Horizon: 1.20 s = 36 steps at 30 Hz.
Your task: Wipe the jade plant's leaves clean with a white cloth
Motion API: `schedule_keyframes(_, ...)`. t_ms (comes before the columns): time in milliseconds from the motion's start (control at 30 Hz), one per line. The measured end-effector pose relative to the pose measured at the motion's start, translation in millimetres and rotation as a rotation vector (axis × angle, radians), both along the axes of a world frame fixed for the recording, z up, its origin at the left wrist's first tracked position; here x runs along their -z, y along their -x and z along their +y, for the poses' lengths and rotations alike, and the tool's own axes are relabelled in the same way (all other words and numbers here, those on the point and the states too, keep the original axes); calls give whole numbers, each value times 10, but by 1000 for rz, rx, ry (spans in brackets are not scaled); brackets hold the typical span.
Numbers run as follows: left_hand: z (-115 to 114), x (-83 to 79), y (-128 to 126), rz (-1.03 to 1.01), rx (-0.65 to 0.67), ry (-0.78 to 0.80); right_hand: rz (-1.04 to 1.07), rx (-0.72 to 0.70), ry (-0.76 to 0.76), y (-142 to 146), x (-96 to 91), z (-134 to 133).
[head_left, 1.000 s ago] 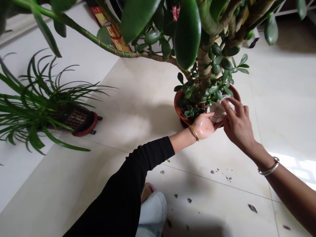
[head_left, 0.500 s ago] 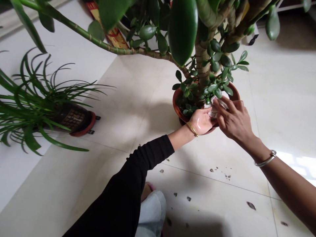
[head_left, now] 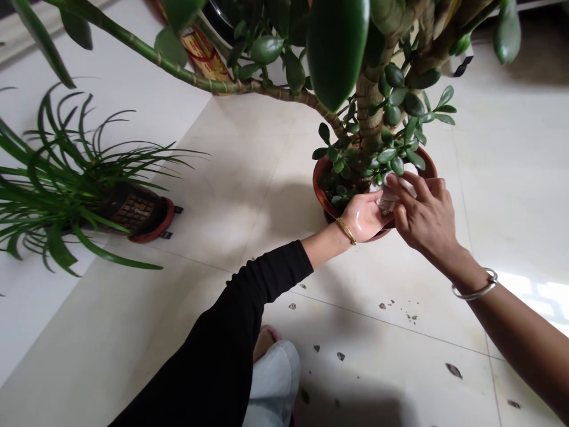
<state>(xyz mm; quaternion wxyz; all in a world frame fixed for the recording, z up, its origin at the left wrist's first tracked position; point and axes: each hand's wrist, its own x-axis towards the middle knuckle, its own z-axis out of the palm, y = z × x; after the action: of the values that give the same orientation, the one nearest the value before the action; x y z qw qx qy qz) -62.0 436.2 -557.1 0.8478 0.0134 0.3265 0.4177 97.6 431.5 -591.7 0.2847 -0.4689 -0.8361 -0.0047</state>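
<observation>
A large jade plant with thick stems and glossy leaves grows in a round brown pot. At the pot's front rim, my left hand lies palm up, its thumb out and its other fingers partly hidden under the tissue and my right hand. A crumpled white tissue sits against the low leaves, above my left fingers. From the right, my right hand pinches this tissue with bent fingers and presses it down near the left fingertips. Whatever lies beneath the tissue is hidden.
Long-leaved greenery in a dark pot stands on a wheeled red saucer at left, by the white wall. Several dry leaf bits are scattered on the tiled floor. A thick branch crosses the upper left.
The view has shifted slightly. My right hand still works the tissue, its fingers a little differently bent; my left hand stays palm up in nearly the same place.
</observation>
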Motion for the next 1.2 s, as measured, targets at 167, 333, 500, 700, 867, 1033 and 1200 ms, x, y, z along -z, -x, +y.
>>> schedule_keyframes(167, -193, -132, 49, 35, 33, 3, 33, -6, -63, -124, 87, -79)
schedule_keyframes(333, -423, -259, 146, 54, -26, 10, 101, -42, -161, -159, 217, -311)
schedule_keyframes(500, -432, -279, 222, 107, -46, -34, 95, -84, -101, -53, 241, -394)
schedule_keyframes(700, -261, -219, 193, 200, 50, -95, 29, -69, 22, 124, 163, -298)
schedule_keyframes(867, -178, -284, 159, 239, 66, -82, 35, -42, 92, 195, 110, -194)
schedule_keyframes(1033, -92, -279, 135, 234, -21, -152, 18, -40, 122, 196, 103, -103)
schedule_keyframes(1200, -19, -258, 153, 239, -25, -101, -5, -26, 129, 202, 95, -76)
